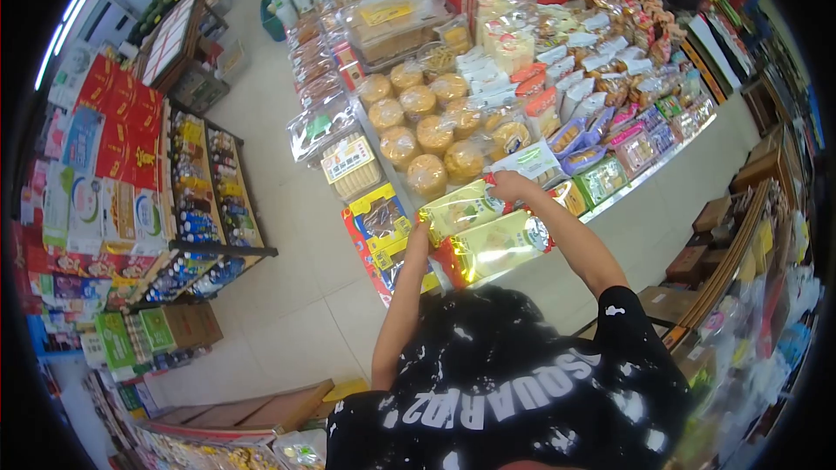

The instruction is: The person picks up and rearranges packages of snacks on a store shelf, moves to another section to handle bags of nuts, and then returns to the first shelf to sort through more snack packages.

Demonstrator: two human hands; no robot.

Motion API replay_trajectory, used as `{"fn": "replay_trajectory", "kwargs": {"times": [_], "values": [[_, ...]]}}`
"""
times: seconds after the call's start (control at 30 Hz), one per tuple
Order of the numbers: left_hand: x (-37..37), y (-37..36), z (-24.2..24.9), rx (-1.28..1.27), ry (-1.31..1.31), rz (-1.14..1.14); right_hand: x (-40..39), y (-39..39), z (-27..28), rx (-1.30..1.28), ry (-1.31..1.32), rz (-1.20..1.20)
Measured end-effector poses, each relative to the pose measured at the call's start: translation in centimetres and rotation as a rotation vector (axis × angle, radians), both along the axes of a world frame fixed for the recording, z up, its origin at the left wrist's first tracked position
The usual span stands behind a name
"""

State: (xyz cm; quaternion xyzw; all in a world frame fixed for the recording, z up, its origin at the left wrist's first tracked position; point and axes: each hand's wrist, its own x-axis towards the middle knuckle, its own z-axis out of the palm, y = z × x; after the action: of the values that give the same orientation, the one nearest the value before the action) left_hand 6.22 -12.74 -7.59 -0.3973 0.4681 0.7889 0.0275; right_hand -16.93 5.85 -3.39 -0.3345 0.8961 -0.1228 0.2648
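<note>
Both hands are at a yellow-green snack package (463, 211) with shiny red ends, at the near edge of the display. My left hand (421, 235) is closed around its left end. At the right end, my right hand (512, 187) grips the wrapper near the red tip; its fingertips are partly hidden. Just nearer to me lies a second, similar package (498, 248), close beside the first. Beyond my hands sit several round, wrapped cakes (427, 174). A white-topped packet (527, 163) lies just past my right hand.
Yellow and blue boxes (383, 218) line the display's left corner. Colourful snack packs (601, 181) fill its right side. A shelf of bottles (209, 178) stands across the aisle at left. Cardboard boxes (688, 263) are stacked at right.
</note>
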Motion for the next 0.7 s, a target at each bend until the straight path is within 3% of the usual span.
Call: {"fn": "replay_trajectory", "kwargs": {"times": [0.07,0.2,0.27,0.3,0.37,0.47,0.53,0.6,0.7], "values": [[-0.2,-0.2,0.0,-0.017,-0.008,-0.054,-0.6,-0.1,0.2,0.083,-0.158,-0.024],[0.7,-0.8,-1.4,-0.032,0.031,-0.086,-0.3,1.1,7.2,0.126,-0.333,-0.122],[2.1,0.9,1.6,-0.279,0.007,0.032,1.9,4.4,8.7,-0.278,-0.207,-0.393],[3.1,1.9,3.0,-0.279,-0.005,0.019,3.1,6.2,8.9,-0.277,-0.218,-0.406],[4.8,3.7,5.2,-0.144,-0.086,0.01,5.5,10.0,8.5,-0.503,-0.333,-0.613],[6.1,5.1,5.4,0.071,-0.075,0.042,8.6,12.5,3.1,-0.707,-0.53,-0.677],[4.4,6.4,6.7,0.112,-0.143,0.076,9.9,11.7,2.8,-0.631,-0.496,-0.649],[3.2,8.1,5.4,0.149,0.234,0.096,10.6,11.1,2.3,-0.784,-0.436,-0.643],[3.0,9.0,5.8,0.17,0.218,0.135,10.2,11.8,2.1,-0.725,-0.534,-0.621]]}}
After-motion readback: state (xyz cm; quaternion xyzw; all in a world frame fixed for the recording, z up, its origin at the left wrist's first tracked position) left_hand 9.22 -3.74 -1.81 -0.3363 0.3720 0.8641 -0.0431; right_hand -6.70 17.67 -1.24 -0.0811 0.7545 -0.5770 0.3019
